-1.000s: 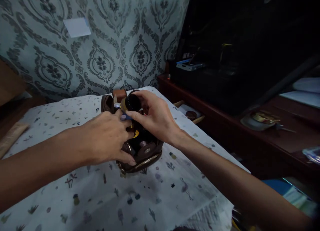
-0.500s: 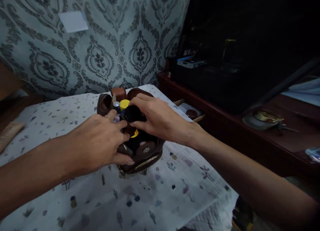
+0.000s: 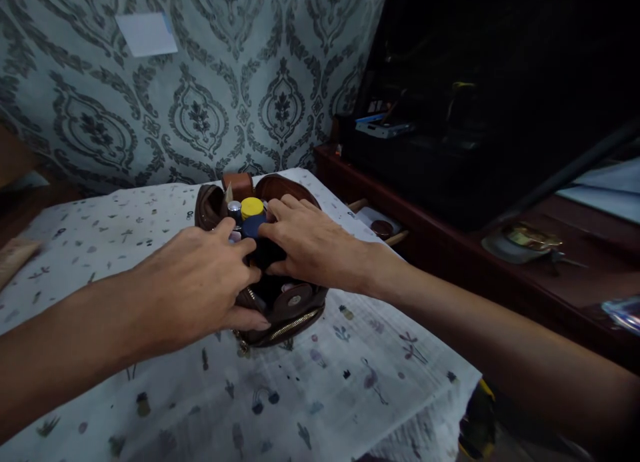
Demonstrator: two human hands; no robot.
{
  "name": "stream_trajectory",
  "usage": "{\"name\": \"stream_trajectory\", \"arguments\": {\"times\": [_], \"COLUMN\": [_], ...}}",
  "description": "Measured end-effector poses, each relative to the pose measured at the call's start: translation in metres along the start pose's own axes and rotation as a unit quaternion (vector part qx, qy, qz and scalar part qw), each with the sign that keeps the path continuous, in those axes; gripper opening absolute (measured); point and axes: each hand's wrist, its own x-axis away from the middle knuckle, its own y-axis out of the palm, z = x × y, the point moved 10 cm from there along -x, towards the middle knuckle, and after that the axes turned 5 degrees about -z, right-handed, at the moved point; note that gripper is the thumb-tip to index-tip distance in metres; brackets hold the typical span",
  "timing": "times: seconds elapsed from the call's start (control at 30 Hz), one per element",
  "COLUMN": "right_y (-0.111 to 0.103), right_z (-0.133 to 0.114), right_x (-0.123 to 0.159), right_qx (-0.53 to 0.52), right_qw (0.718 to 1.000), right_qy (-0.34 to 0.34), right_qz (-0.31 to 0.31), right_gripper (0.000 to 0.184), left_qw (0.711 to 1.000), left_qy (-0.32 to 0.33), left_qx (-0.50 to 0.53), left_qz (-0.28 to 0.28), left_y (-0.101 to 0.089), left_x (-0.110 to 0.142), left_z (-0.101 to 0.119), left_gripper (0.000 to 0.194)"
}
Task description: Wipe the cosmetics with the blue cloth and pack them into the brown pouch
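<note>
An open brown handbag with a gold zip stands on the cloth-covered table. My left hand holds its left side, thumb on the front rim and fingers bent over the opening. My right hand reaches into the bag from the right, fingers curled downward. Between its thumb and fingers is a dark shape, too dim to make out. Beside the fingertips stand a yellow round lid, a silver cap and a dark blue round top. The rest of the contents is hidden by shadow and my hands.
The white printed tablecloth reaches back to the patterned wall. A large dark screen stands on a reddish-brown cabinet to the right, with a part-open drawer. A beige tube-like item lies at the left.
My right hand has lowered the black rounded object deeper into the bag, and the dark blue top now shows. My left hand stays on the bag. The view has shifted slightly.
</note>
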Motion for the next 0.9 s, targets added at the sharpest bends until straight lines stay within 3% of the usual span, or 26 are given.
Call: {"name": "stream_trajectory", "arguments": {"times": [0.3, 0.73, 0.9], "right_y": [0.002, 0.000, -0.010], "right_z": [-0.003, 0.000, 0.001], "right_x": [-0.002, 0.003, 0.013], "right_qx": [0.014, -0.034, -0.064], "right_qw": [0.998, 0.998, 0.997], "right_qy": [0.012, -0.015, -0.047], "right_qz": [-0.066, -0.055, -0.010], "right_gripper": [0.029, 0.012, 0.011], "left_qw": [1.000, 1.000, 0.998], "left_qy": [0.007, 0.013, 0.021], "left_qx": [-0.017, 0.001, 0.035], "left_qz": [0.004, 0.018, 0.038], "left_y": [-0.004, -0.005, -0.005], "left_x": [0.001, 0.003, 0.005], "left_z": [0.003, 0.002, 0.000], "left_gripper": [0.043, 0.039, 0.039]}}
